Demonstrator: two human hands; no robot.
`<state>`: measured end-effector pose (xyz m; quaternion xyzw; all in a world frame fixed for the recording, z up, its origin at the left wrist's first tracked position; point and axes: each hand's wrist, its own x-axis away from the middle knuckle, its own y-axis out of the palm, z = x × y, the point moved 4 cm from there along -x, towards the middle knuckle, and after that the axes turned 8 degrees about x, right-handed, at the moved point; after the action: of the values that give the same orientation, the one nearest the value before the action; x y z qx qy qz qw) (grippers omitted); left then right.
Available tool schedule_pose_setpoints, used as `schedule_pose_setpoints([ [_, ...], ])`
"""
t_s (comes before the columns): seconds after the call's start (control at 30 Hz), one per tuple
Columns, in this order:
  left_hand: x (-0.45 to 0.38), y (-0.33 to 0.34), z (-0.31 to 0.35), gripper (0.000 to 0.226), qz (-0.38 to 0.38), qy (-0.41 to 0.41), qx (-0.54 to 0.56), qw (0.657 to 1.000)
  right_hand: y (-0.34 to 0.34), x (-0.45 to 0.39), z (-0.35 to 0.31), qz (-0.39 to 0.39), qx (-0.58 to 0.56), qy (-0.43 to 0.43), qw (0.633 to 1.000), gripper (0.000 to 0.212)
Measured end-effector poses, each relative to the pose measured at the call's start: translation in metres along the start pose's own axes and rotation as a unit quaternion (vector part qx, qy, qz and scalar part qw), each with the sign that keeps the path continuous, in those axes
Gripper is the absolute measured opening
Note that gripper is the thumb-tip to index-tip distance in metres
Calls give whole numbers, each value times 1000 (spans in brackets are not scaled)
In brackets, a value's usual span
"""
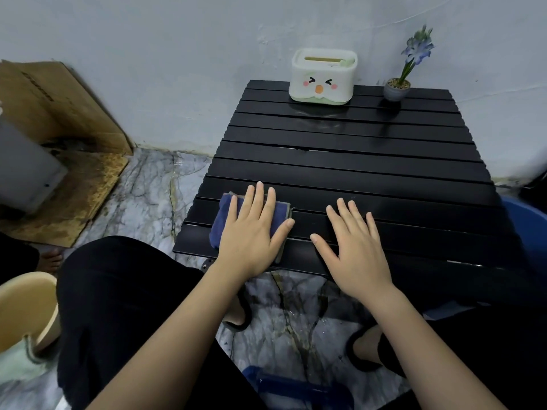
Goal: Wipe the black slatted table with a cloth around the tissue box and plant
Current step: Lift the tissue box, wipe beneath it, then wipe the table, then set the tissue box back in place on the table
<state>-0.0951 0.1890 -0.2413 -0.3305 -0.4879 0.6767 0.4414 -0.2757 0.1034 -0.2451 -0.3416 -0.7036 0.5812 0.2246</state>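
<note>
Head view: left hand (254, 229) flat on blue cloth (225, 214), right hand (355, 247) flat on table (370, 161); no legible writing.

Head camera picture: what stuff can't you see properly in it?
- Cloth: its middle lies hidden under the flat left hand.
- Black slatted table: its legs are hidden beneath the top, and the right hand covers part of the near slats.
- Tissue box: whether tissues are inside; the slot is too small.
- Plant: the flower is blurred.
- Blue tub: cut off by the right edge.

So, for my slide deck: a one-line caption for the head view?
Left hand presses folded blue cloth onto black slatted table; right hand rests flat beside.
</note>
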Motion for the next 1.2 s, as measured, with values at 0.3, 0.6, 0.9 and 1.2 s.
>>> schedule_pose_setpoints([
  [0.3,-5,-2,3,73,-4,1,11,1000,-5,-2,-2,-14,-13,2,1000,69],
  [0.6,-68,-48,25,43,98,82,177,976,-54,-63,2,56,-111,49,991,48],
  [0.9,-211,-69,-1,50,130,134,240,953,-76,-205,51,107,-196,71,972,63],
  [1.2,-344,-49,-30,97,93,117,308,940,-45,-334,101,101,-305,52,945,107],
])
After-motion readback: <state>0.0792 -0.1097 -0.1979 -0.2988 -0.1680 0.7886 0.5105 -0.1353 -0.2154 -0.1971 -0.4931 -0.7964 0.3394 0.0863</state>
